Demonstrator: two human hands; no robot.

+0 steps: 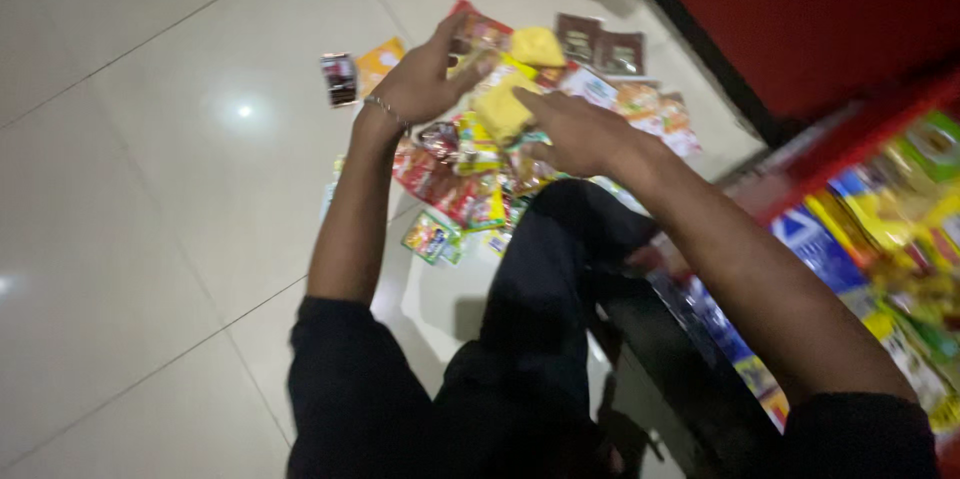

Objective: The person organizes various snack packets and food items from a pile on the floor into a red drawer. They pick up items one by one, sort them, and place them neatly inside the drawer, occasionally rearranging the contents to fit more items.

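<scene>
- Where the tiled floor (150, 189) meets a red shelf (860, 109), a heap of packets (470, 174) is spread out.
- Above the heap, a yellow packet (500, 111) is pinched by the right hand (580, 129).
- A red packet (480, 34) is gripped by the left hand (425, 79), raised over the heap's far side.
- Beside the left wrist, a small dark packet (339, 79) is seen on the floor.

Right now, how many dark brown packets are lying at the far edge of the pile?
2. One dark brown packet lies at the pile's far edge, and the second brown packet sits right beside it, nearer the red wall. More may be buried under the heap.
</scene>
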